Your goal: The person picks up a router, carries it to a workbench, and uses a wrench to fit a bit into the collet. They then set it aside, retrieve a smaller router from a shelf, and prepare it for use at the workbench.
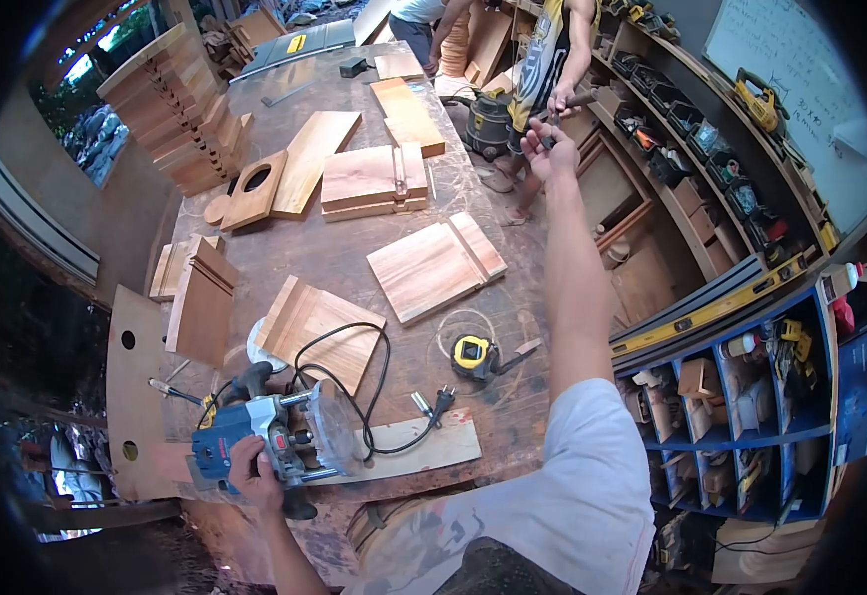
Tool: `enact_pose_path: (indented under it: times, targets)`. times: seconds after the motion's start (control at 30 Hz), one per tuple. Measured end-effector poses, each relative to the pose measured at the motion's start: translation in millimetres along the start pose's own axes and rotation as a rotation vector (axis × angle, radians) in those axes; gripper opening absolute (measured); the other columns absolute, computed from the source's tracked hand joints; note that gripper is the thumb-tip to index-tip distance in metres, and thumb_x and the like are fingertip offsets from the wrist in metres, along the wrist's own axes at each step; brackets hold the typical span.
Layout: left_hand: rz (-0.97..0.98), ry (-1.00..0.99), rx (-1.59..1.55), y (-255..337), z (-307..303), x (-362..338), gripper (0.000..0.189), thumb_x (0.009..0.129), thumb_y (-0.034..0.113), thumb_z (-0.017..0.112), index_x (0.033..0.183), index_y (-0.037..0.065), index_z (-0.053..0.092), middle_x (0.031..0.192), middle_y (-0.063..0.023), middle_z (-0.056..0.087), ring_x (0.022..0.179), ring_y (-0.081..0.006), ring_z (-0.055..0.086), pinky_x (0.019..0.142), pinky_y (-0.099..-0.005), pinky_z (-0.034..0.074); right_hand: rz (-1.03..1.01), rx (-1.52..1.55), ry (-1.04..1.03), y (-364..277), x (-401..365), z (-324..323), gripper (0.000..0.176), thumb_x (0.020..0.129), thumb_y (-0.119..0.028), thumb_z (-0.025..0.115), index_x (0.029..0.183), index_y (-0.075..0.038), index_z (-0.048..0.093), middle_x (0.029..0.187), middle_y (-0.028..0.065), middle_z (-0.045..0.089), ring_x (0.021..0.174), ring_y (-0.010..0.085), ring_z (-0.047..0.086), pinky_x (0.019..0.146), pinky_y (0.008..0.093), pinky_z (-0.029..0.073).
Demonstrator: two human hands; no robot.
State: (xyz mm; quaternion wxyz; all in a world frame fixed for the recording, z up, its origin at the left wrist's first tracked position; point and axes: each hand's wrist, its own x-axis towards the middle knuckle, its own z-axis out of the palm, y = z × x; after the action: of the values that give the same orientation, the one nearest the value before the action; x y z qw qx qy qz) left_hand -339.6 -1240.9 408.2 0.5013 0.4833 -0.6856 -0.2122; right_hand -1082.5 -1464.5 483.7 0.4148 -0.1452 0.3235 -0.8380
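On the near left of the bench lies a blue plunge router (255, 436) on its side, with a clear guard and black handles. My left hand (255, 474) grips its motor body. Its black cord (384, 347) loops over a grooved board (322, 332) and ends in a plug (443, 399). My right hand (552, 154) is stretched far out past the bench's right edge. Its fingers are closed around something small and dark that I cannot make out. Just beyond it, a co-worker's hand (560, 97) is near a dark, rod-like tool (580, 98).
The wooden workbench (423, 258) carries grooved boards (438, 266), a board with a round hole (255, 188) and a yellow tape measure (473, 355). Stacked wood pieces (180, 119) rise at the back left. A shop vacuum (491, 124) and blue shelves (741, 436) are on the right.
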Motion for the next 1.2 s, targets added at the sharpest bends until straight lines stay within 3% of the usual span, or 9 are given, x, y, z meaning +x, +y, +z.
enact_pose_path:
  times: [0.27,0.37,0.43,0.6,0.73,0.87,0.97,1.03,1.2]
  targets:
    - [0.022,-0.043,0.022,8,-3,2,0.017,0.093,0.008,0.060,0.100,-0.004,0.069,0.106,-0.0163,0.068,0.104,-0.0280,0.064,0.096,-0.0383,0.048,-0.222,-0.125,-0.396,24,-220,36,0.051,0.105,-0.039,0.052,0.138,-0.001,0.051,0.076,0.0007,0.050,0.065,0.0133,0.050,0.065,0.0327,0.047]
    - [0.030,-0.063,0.030,6,-6,7,0.016,0.092,0.012,0.064,0.098,-0.002,0.070,0.101,-0.0157,0.070,0.098,-0.0304,0.064,0.092,-0.0403,0.050,0.105,0.167,-0.602,15,-282,68,0.056,0.106,-0.045,0.045,0.140,0.000,0.050,0.070,-0.0030,0.039,0.061,0.0100,0.041,0.064,0.0276,0.040]
    - [0.023,-0.134,0.032,14,-12,14,0.012,0.091,0.007,0.067,0.099,-0.001,0.071,0.099,-0.0137,0.070,0.096,-0.0285,0.065,0.089,-0.0383,0.051,0.237,0.147,-0.536,18,-298,74,0.060,0.106,-0.047,0.040,0.140,0.001,0.050,0.069,-0.0049,0.035,0.060,0.0085,0.036,0.062,0.0263,0.035]
    - [-0.043,-0.261,-0.084,-2,-42,34,0.022,0.089,0.008,0.072,0.109,-0.001,0.070,0.103,-0.0128,0.072,0.087,-0.0213,0.068,0.080,-0.0303,0.053,-0.050,-0.124,-0.604,61,-430,124,0.053,0.106,-0.026,0.044,0.151,0.003,0.041,0.095,0.0054,0.055,0.088,0.0187,0.056,0.091,0.0408,0.045]
    - [0.221,-0.337,-0.037,-25,-51,56,0.027,0.085,0.009,0.074,0.110,0.002,0.071,0.111,-0.0139,0.071,0.101,-0.0280,0.067,0.088,-0.0359,0.054,0.206,-0.075,-0.712,119,-510,154,0.067,0.096,-0.010,0.062,0.155,0.004,0.033,0.100,0.0094,0.058,0.084,0.0194,0.061,0.074,0.0392,0.056]
    - [0.355,-0.521,0.137,-38,-48,69,0.033,0.084,0.018,0.077,0.115,0.007,0.071,0.124,-0.0133,0.065,0.119,-0.0317,0.059,0.102,-0.0436,0.046,0.079,-0.246,-0.572,165,-583,221,0.079,0.088,-0.005,0.068,0.155,0.006,0.029,0.097,0.0080,0.055,0.079,0.0193,0.061,0.068,0.0364,0.057]
    - [0.222,-0.639,0.275,-43,-42,84,0.060,0.078,0.033,0.081,0.129,0.007,0.063,0.136,-0.0193,0.055,0.129,-0.0363,0.050,0.109,-0.0479,0.041,0.116,-0.132,-0.577,193,-596,223,0.054,0.087,0.002,0.069,0.139,0.003,0.053,0.095,0.0105,0.063,0.091,0.0211,0.068,0.070,0.0319,0.057]
    - [0.202,-0.789,0.367,-43,-25,101,0.091,0.070,0.043,0.086,0.144,0.006,0.049,0.144,-0.0258,0.044,0.133,-0.0412,0.045,0.109,-0.0508,0.041,-0.024,-0.507,-0.434,195,-596,223,0.034,0.089,-0.002,0.070,0.122,0.000,0.063,0.095,0.0081,0.067,0.082,0.0175,0.068,0.068,0.0314,0.055]
    - [0.047,-0.933,0.477,-48,-12,121,0.124,0.058,0.059,0.088,0.156,0.007,0.033,0.159,-0.0298,0.025,0.144,-0.0536,0.028,0.113,-0.0611,0.037,-0.257,-1.137,-0.399,238,-577,217,0.018,0.094,-0.008,0.064,0.110,0.002,0.066,0.087,0.0110,0.070,0.073,0.0167,0.068,0.065,0.0337,0.054]
